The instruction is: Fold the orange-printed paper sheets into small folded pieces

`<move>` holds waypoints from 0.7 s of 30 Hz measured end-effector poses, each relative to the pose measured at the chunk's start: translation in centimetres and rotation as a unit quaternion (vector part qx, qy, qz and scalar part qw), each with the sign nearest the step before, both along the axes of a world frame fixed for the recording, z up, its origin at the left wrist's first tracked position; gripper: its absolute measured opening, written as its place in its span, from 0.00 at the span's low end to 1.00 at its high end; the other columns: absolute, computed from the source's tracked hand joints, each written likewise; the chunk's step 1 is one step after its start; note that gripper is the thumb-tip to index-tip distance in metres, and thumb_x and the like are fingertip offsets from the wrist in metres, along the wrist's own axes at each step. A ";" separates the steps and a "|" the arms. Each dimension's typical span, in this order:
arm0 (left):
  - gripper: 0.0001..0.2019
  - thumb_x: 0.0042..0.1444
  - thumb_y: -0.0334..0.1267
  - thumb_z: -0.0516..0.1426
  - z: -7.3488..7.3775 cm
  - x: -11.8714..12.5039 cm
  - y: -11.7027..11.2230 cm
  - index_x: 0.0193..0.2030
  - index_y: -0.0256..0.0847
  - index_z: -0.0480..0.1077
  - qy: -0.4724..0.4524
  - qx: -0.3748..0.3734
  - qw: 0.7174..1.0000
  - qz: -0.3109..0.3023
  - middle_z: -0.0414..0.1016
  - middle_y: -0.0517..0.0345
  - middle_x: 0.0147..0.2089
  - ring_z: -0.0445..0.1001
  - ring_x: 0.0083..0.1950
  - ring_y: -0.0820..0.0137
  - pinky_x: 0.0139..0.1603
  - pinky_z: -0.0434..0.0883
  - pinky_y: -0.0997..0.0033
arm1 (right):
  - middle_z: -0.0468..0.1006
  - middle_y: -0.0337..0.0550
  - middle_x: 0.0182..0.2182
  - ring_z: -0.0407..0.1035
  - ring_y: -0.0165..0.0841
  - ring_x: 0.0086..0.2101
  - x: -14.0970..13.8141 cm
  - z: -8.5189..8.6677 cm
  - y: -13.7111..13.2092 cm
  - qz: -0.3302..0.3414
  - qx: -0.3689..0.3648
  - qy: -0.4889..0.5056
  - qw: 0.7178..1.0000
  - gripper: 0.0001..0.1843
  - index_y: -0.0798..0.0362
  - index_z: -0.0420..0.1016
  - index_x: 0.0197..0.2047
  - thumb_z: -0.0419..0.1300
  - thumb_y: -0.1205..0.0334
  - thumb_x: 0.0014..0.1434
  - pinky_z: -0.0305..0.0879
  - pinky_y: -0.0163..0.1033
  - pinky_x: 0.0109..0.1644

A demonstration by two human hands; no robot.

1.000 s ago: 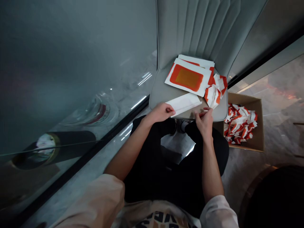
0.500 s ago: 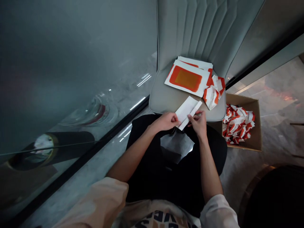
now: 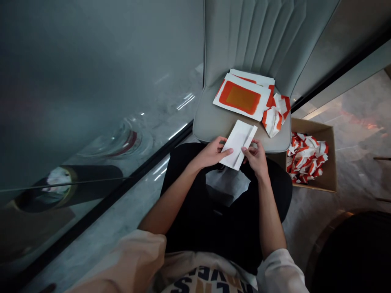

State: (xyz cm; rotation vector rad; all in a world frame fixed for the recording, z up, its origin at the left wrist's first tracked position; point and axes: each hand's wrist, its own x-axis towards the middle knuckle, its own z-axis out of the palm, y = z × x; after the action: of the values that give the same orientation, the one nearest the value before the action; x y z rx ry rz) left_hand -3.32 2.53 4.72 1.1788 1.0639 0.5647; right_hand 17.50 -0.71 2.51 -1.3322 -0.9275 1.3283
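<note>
A white sheet of paper point(image 3: 238, 140), with a narrow fold raised along its right side, is held above my lap at the chair's front edge. My left hand point(image 3: 214, 154) grips its left side, thumb on top and fingers partly underneath. On the right, my right hand point(image 3: 255, 156) pinches the folded strip between thumb and fingers. Just beyond, a stack of white sheets printed in red-orange and gold point(image 3: 240, 97) lies on the grey chair seat point(image 3: 210, 118). Beside the stack sit crumpled or folded red-and-white paper pieces point(image 3: 275, 116).
A cardboard box point(image 3: 331, 158) full of red-and-white folded paper point(image 3: 307, 158) stands on the floor right of the chair. A glass panel with a dark bottom frame point(image 3: 128, 185) runs along my left. A dark round object point(image 3: 354, 252) is at lower right.
The left hand has slid further over the sheet, its thumb now lying on the paper's face. The sheet has turned more upright, and the folded strip stands along its right side.
</note>
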 end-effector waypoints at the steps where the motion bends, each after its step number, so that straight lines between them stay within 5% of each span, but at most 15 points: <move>1: 0.31 0.58 0.51 0.68 0.1 0.2 0.0 0.60 0.39 0.61 0.005 0.007 1.000 0.006 0.81 0.48 0.44 0.82 0.40 0.62 0.37 0.78 0.66 | 0.74 0.28 0.24 0.65 0.26 0.18 -0.1 0.0 -0.1 0.013 0.001 -0.003 1.000 0.30 0.47 0.63 0.51 0.72 0.44 0.56 0.65 0.31 0.19; 5: 0.41 0.47 0.46 0.74 0.3 0.8 0.0 0.63 0.37 0.61 0.078 0.043 0.995 0.052 0.81 0.48 0.43 0.82 0.40 0.60 0.38 0.77 0.64 | 0.74 0.28 0.24 0.65 0.27 0.20 -0.6 0.1 -0.3 0.056 0.010 -0.014 0.998 0.28 0.47 0.65 0.51 0.69 0.41 0.57 0.64 0.31 0.21; 8: 0.38 0.44 0.43 0.75 0.5 0.8 0.4 0.59 0.36 0.66 0.065 0.061 0.994 0.058 0.81 0.46 0.49 0.81 0.45 0.58 0.44 0.77 0.61 | 0.75 0.29 0.25 0.66 0.28 0.23 -0.8 0.3 -0.4 0.073 0.009 -0.014 0.997 0.26 0.48 0.67 0.51 0.68 0.41 0.59 0.65 0.32 0.23; 14: 0.33 0.47 0.46 0.74 0.8 0.7 0.7 0.57 0.36 0.72 0.001 0.075 0.997 -0.008 0.80 0.44 0.56 0.79 0.54 0.55 0.55 0.76 0.55 | 0.73 0.30 0.23 0.61 0.27 0.20 -1.0 0.8 -0.4 -0.008 0.032 -0.030 0.999 0.23 0.49 0.69 0.43 0.68 0.40 0.58 0.61 0.33 0.23; 21: 0.38 0.47 0.48 0.75 1.3 1.2 0.0 0.61 0.34 0.69 -0.037 0.028 0.999 0.009 0.78 0.40 0.59 0.78 0.58 0.53 0.59 0.75 0.54 | 0.78 0.35 0.25 0.66 0.30 0.24 -0.9 1.9 -0.5 -0.053 0.051 -0.129 0.989 0.22 0.50 0.71 0.40 0.67 0.41 0.58 0.64 0.34 0.28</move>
State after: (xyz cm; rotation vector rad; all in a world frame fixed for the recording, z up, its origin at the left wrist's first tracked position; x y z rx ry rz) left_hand -2.12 2.56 6.06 1.1891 1.0022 0.6515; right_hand 16.55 -1.17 4.41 -1.4753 -1.0698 1.0295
